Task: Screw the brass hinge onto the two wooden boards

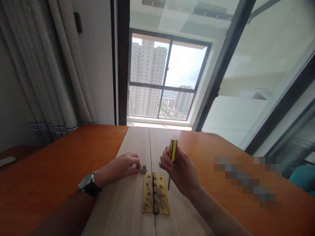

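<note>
A screwdriver (173, 151) with a yellow and black handle is in my right hand (182, 167), its thin shaft pointing down beside the hinge. The brass-coloured butt hinge (161, 193) lies opened flat across the seam between two pale boards, its worn knuckle along that seam. One screw head (162, 206) shows in the lower right hole. My left hand (126, 164) rests on the left board with curled fingers at a small pile of screws (143, 169) above the hinge. Its fingertips touch or nearly touch the screws; whether one is pinched is hidden.
The pale boards (123, 203) lie on an orange-brown wooden table (61, 157). A grey curtain (49, 59) hangs at the left. Beyond the table are dark-framed glass doors and a window (169, 75). A blurred-out patch (248, 180) covers something on the right.
</note>
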